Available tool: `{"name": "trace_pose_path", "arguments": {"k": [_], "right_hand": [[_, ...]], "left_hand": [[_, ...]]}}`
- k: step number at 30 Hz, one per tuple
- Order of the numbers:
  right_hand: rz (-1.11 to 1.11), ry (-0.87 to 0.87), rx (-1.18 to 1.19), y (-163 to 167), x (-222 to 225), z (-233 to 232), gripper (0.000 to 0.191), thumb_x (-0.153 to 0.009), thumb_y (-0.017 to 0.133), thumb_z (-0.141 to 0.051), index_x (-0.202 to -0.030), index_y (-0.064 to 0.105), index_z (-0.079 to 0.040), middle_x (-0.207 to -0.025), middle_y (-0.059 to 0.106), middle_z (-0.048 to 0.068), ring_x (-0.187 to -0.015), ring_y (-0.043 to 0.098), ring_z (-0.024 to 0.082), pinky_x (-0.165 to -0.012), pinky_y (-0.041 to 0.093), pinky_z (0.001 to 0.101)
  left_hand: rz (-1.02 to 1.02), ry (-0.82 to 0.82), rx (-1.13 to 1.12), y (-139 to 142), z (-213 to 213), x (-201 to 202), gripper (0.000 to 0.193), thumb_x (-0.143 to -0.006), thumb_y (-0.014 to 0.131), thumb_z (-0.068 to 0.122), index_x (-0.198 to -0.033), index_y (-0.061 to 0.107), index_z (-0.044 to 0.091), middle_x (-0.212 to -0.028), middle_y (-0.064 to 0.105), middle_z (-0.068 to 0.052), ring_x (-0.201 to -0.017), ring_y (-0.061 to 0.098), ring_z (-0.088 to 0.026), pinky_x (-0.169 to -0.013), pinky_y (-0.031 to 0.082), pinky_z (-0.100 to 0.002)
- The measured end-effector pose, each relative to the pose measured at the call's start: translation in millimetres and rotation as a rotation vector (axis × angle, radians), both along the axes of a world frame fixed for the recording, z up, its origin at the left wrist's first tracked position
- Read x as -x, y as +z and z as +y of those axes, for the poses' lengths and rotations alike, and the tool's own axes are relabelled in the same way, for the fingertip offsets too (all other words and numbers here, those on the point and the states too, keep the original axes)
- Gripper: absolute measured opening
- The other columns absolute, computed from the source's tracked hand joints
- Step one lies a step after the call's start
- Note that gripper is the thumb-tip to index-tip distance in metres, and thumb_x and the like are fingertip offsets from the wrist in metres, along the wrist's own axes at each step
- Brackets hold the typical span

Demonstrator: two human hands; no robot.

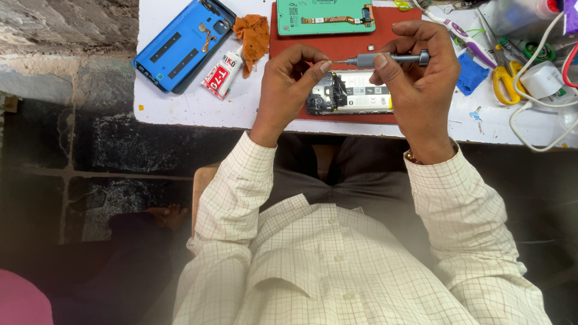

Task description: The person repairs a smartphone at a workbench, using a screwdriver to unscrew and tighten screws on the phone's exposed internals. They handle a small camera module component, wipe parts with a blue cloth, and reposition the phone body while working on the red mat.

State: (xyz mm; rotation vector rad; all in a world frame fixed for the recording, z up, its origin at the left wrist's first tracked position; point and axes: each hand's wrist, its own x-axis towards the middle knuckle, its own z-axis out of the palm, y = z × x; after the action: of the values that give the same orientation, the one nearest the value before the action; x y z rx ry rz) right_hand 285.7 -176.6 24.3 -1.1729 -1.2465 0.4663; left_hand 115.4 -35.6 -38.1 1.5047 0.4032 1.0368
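Holding a slim grey metal precision screwdriver (385, 59) sideways, the right hand (421, 78) is clenched around its handle, while the left hand (289, 81) pinches the tip between thumb and fingers. Right under the grip sits an opened smartphone with exposed internals (349, 93) on a red work mat (337, 42). Off beyond the left hand lies a blue plastic back cover (180, 45).

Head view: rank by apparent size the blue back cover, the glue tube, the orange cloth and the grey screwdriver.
Largest to smallest:
1. Blue back cover, clearly the biggest.
2. Grey screwdriver, long but thin, partly hidden by the right hand.
3. Glue tube and orange cloth look about alike; I would not rank them.
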Motion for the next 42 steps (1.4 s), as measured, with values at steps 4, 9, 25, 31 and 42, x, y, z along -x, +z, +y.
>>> {"name": "trace_pose_path", "arguments": {"k": [4,9,25,31,42], "right_hand": [[-0.008,0.026,0.01,-1,-2,-2,0.036,-0.11,0.071,0.002,-0.138,0.048,-0.002,-0.115,0.063,0.01,-0.103,0.067,0.012,-0.088,0.066,0.0288],[0.027,0.092,-0.002,-12,-6,-5,0.032,-0.113,0.069,0.006,-0.136,0.047,-0.001,-0.117,0.062,0.01,-0.103,0.068,0.012,-0.091,0.066,0.0293],[-0.4,-0.017,0.1,-8,-9,-13,0.036,-0.103,0.074,0.009,-0.132,0.054,0.003,-0.111,0.067,0.013,-0.104,0.07,0.015,-0.09,0.061,0.0267],[-0.567,-0.057,0.076,2,0,-7,0.031,-0.102,0.076,0.008,-0.126,0.058,0.004,-0.114,0.068,0.015,-0.106,0.073,0.021,-0.092,0.061,0.0298],[-0.652,-0.036,0.102,5,6,6,0.035,-0.097,0.077,0.008,-0.127,0.06,0.002,-0.114,0.068,0.014,-0.105,0.073,0.023,-0.087,0.063,0.0323]], "left_hand": [[0.093,0.012,-0.077,1,-2,6,0.013,-0.098,0.077,0.014,-0.1,0.072,0.003,-0.087,0.07,0.002,-0.071,0.054,-0.003,-0.064,0.046,-0.02],[0.15,-0.017,-0.201,-2,-7,13,0.011,-0.097,0.079,0.012,-0.104,0.076,0.003,-0.098,0.072,-0.001,-0.079,0.056,-0.006,-0.069,0.047,-0.023],[0.528,0.043,-0.641,-7,-4,42,0.096,-0.066,0.097,0.022,-0.148,0.05,0.01,-0.148,0.054,-0.014,-0.129,0.054,-0.036,-0.107,0.045,-0.043],[0.541,0.036,-0.545,-5,-8,41,0.098,-0.064,0.098,0.019,-0.148,0.049,0.013,-0.144,0.06,-0.008,-0.111,0.057,-0.031,-0.102,0.049,-0.04],[0.586,0.043,-0.463,-5,-11,41,0.101,-0.064,0.099,0.02,-0.15,0.047,0.017,-0.128,0.063,-0.007,-0.107,0.056,-0.03,-0.098,0.05,-0.041]]}}
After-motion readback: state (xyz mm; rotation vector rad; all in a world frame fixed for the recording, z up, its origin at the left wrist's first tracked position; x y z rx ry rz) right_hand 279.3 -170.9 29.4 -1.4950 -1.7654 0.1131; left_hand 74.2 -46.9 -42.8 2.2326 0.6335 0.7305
